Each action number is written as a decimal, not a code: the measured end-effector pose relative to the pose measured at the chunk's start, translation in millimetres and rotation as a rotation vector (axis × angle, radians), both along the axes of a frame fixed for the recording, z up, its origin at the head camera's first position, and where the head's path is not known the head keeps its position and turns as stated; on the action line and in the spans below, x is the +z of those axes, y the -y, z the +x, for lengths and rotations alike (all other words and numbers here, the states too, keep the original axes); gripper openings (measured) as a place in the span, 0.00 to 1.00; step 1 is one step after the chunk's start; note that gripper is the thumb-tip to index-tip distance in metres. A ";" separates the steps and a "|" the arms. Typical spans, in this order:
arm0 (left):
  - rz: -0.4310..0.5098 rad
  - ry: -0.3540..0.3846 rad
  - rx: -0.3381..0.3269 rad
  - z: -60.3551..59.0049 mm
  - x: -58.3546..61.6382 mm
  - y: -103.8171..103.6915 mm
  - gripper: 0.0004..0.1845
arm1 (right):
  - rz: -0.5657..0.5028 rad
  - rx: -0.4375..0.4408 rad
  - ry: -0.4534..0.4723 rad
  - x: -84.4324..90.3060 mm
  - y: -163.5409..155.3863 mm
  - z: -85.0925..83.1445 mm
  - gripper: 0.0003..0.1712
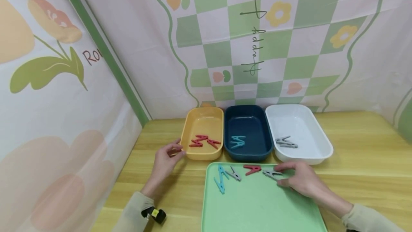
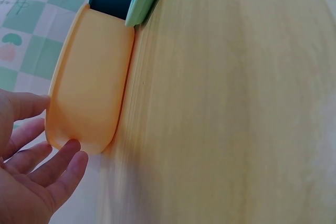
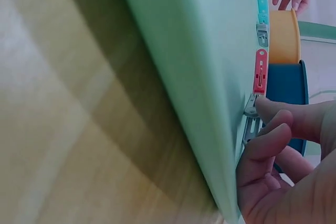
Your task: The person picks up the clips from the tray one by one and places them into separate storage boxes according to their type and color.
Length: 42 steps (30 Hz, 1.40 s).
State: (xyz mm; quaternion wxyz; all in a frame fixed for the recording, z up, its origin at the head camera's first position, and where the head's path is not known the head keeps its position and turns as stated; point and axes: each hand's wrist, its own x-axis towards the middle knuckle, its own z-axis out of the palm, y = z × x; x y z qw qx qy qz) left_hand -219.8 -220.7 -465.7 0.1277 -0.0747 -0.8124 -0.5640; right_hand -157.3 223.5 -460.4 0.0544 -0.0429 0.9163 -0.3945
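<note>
My right hand (image 1: 300,180) pinches the legs of a grey clothespin (image 1: 270,174) at the upper edge of the green tray (image 1: 257,207). Left of it on the tray lie a red clothespin (image 1: 252,169), another grey clothespin (image 1: 235,174) and two light blue clothespins (image 1: 220,185). With fingers loosely bent, my left hand (image 1: 165,162) touches the left end of the yellow bin (image 2: 94,77). Red clothespins (image 1: 201,138) lie inside that bin.
Beside the yellow bin stand a dark blue bin (image 1: 249,156) with teal clothespins (image 1: 238,141) and a white bin (image 1: 302,124) with grey clothespins (image 1: 286,142). All rest on a wooden table (image 1: 360,153) before a patterned cloth (image 1: 244,46).
</note>
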 end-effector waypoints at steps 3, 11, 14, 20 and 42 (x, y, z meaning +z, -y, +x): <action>-0.006 0.000 0.002 -0.4 0.8 -0.7 0.11 | -0.001 -0.007 -0.010 -1.2 0.1 0.2 0.31; -0.001 0.009 -0.006 1.0 2.4 0.3 0.12 | -0.110 -0.083 0.080 -2.0 3.4 4.0 0.35; -0.012 0.008 -0.011 1.2 2.5 1.3 0.12 | -0.106 -0.087 0.089 -2.4 3.2 4.2 0.32; -0.025 0.011 -0.016 -0.3 -0.1 2.6 0.11 | -0.102 -0.085 0.102 -3.0 1.2 2.2 0.29; -0.025 0.024 -0.009 -0.1 -0.3 2.7 0.11 | -0.370 -0.068 0.129 23.5 -5.5 14.0 0.32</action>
